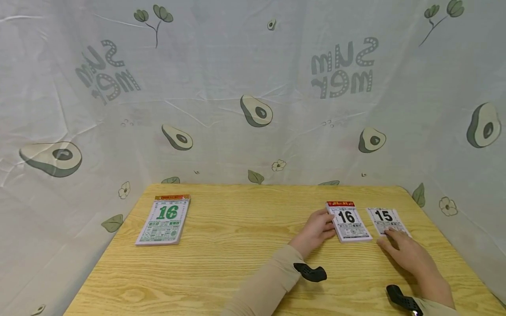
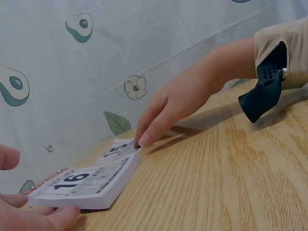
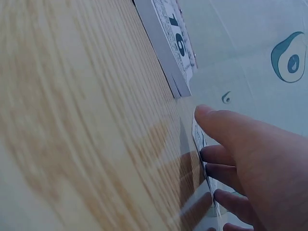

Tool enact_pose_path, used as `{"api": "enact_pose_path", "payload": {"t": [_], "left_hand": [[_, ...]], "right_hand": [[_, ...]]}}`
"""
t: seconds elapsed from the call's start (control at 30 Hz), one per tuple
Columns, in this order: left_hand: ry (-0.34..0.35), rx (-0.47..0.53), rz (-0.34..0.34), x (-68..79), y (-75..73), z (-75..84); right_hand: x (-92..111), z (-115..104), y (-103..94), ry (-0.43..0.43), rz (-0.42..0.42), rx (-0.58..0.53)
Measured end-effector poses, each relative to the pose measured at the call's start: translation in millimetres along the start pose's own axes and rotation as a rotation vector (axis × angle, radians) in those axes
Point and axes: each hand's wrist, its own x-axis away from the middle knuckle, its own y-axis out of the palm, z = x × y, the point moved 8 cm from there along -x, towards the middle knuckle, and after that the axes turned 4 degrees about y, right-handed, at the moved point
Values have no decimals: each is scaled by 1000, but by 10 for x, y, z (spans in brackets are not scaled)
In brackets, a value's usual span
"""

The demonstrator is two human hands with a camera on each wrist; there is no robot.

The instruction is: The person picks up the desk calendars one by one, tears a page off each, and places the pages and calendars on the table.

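A thick tear-off calendar pad (image 1: 349,224) with a red header shows a black 16 and lies on the wooden table. My left hand (image 1: 317,229) rests against its left edge, fingertips touching the side of the pages, as the left wrist view (image 2: 36,219) also shows. Just right of the pad lies a loose calendar sheet (image 1: 385,216) printed with a black 15. On the sheet's lower part rest the fingers of my right hand (image 1: 409,252). In the right wrist view, the thumb of that hand (image 3: 269,154) stands apart from the other fingers, which touch the sheet.
At the table's far left lies another calendar pad (image 1: 164,224), with a green 16 and a red and yellow header. A pale curtain (image 1: 221,66) printed with avocados hangs behind and beside the table (image 1: 237,219). Both wrists carry black mounts (image 1: 310,272).
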Motion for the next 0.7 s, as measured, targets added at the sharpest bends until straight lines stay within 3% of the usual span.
{"api": "enact_pose_path", "payload": {"t": [0.27, 0.53, 0.7], "left_hand": [[64, 81, -95, -70, 109, -21], [33, 121, -38, -80, 84, -105], [26, 137, -36, -65, 92, -110]], "right_hand": [[-6, 41, 39, -14, -25, 3], [19, 71, 47, 5, -39, -12], [29, 70, 43, 0, -44, -28]]}}
